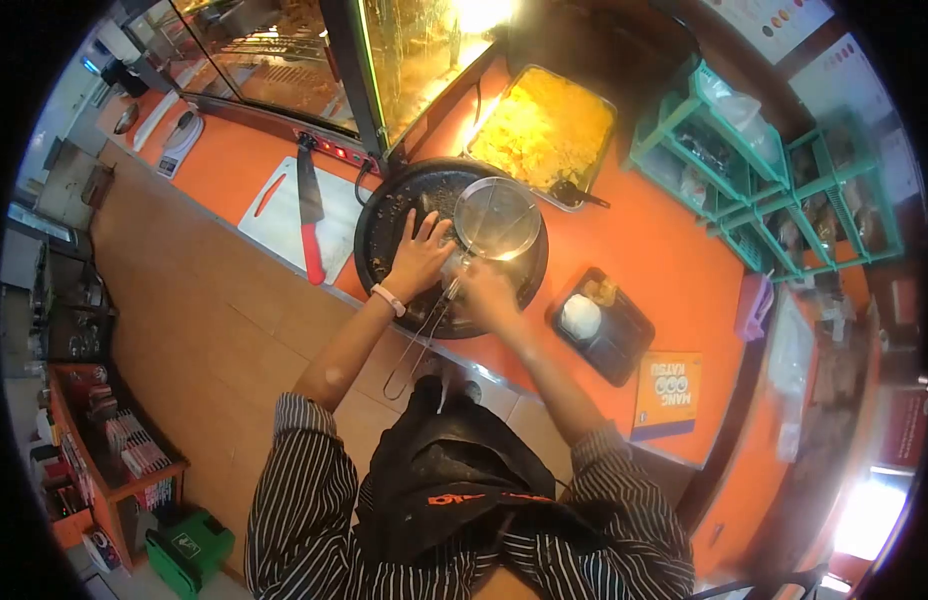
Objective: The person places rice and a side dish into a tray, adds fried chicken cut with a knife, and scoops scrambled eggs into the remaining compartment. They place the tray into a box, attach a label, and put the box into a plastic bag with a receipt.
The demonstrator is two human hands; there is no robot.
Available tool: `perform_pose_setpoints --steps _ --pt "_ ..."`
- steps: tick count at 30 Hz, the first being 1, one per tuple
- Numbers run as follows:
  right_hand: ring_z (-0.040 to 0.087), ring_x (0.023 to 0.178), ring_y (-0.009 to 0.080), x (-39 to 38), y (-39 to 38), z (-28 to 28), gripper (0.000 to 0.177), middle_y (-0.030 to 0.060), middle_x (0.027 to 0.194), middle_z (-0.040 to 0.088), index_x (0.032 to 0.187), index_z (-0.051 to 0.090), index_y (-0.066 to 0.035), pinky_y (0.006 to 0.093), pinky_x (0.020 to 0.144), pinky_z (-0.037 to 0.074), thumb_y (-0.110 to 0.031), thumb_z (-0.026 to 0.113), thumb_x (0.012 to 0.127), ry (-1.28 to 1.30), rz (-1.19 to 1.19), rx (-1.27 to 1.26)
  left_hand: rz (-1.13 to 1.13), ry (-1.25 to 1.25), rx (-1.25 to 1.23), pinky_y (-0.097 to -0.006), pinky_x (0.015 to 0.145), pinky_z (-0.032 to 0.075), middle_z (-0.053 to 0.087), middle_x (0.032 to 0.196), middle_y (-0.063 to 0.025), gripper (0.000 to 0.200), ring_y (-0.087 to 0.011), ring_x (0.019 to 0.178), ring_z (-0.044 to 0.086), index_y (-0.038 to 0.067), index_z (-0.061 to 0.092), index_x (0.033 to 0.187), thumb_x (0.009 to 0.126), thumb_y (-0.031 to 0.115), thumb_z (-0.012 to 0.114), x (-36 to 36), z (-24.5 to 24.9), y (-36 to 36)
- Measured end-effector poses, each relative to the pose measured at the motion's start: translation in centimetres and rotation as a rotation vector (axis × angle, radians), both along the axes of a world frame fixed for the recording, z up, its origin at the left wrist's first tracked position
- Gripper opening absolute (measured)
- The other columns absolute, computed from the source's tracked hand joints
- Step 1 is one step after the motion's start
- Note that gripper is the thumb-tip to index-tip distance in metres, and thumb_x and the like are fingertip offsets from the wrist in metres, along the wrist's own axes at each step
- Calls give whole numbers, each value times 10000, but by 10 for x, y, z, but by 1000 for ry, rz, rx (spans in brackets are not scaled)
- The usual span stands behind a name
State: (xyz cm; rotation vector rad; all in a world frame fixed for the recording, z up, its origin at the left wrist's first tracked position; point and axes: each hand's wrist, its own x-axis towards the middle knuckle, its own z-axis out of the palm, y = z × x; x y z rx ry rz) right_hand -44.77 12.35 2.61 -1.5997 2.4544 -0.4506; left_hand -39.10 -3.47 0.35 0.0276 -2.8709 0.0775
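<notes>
My left hand (421,257) is over the left part of a large dark round pan (381,222), its fingers spread. My right hand (487,292) is blurred by motion over the middle of the pan, near the base of a round wire strainer (498,218). The strainer's mesh bowl lies over the pan's upper right, and its wire handle runs down past the near rim between my hands. A small pale thing shows between my hands, too blurred to make out. Dark bits cover the pan's bottom.
Left: white cutting board (255,221) with a red-handled knife (311,205). Behind: tray of yellow food (544,125) beside a lit glass case (284,75). Right: black tray (624,345) holding a white mound (581,317), a printed box (668,390) and green racks (729,150).
</notes>
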Motion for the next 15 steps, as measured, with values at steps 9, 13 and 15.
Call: perform_pose_setpoints --steps 9,13,15 --pt "608 684 266 50 14 -25 304 72 735 604 979 539 -137 383 638 427 -209 599 689 -15 127 14 92 426 307 -364 778 420 562 842 -103 204 -283 884 510 45 560 789 586 37 583 20 62 -16" --pt "609 769 278 47 33 24 423 95 879 590 1074 483 -119 387 683 449 -147 647 686 -404 17 -380 202 210 715 -344 672 460 581 817 -140 297 -338 751 560 44 508 912 630 2 593 45 110 -21" --pt "600 780 302 43 28 69 442 114 916 579 1084 474 -110 391 706 454 -153 659 685 -329 -117 -627 12 151 848 -308 578 470 588 798 -135 286 -298 681 594 37 492 933 672 12 604 53 119 -6"
